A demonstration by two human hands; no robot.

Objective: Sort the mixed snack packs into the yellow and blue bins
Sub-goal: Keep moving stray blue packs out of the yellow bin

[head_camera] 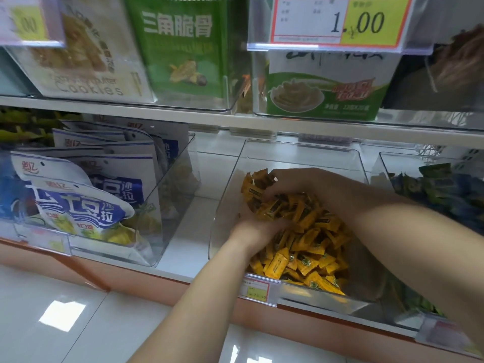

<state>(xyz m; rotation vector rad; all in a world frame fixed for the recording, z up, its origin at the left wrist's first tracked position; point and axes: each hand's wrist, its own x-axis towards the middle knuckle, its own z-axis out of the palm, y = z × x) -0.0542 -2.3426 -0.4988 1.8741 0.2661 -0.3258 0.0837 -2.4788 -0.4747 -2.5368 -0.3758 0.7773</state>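
In the head view, both hands were inside the clear bin [227,205] of yellow snack packs [309,247]. The right hand [290,183] curled over a clump of them near its back wall, and the left hand [251,226] lay under that clump, fingers buried, its grip impossible to tell. Blue-green packs [445,195] sat right of that bin and white-and-blue pouches [86,205] left of it.
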